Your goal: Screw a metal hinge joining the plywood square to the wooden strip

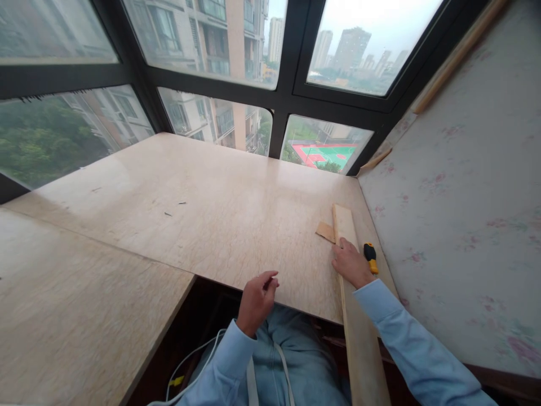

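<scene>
A long pale wooden board lies along the right side of the stone-patterned counter and juts out past its front edge. My right hand is on the board, its fingers closed over the left edge. Beside the board's left edge lies a small brown flat piece. A screwdriver with a black and yellow handle rests between the board and the wall; its shaft is mostly hidden. Above the counter's front edge, my left hand has thumb and fingers drawn together; anything held between them is too small to make out.
The counter reaches back to dark-framed windows. Two small dark slivers lie on it. Floral wallpaper covers the right wall, with a torn strip near the corner. White cables hang in the dark opening at lower left.
</scene>
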Action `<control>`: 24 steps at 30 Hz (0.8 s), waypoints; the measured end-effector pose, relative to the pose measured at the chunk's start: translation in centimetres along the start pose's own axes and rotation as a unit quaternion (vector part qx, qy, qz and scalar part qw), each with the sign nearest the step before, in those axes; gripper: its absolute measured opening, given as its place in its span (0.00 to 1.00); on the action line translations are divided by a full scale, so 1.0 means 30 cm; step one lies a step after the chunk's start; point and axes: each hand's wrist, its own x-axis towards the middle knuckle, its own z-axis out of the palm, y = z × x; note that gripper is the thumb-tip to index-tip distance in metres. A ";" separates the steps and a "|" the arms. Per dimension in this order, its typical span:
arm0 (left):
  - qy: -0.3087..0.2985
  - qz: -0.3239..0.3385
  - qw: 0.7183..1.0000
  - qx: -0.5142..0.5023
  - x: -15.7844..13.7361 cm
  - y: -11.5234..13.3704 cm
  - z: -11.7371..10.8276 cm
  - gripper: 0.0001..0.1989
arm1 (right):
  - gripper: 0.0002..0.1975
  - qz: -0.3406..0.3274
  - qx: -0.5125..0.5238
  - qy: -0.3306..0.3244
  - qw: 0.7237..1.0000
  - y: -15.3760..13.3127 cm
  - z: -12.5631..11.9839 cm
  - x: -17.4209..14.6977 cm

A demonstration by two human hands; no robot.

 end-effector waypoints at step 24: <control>0.209 -0.070 0.847 0.484 0.317 -0.148 -0.463 0.29 | 0.20 0.016 -0.061 -0.108 0.992 -0.024 -0.080 0.121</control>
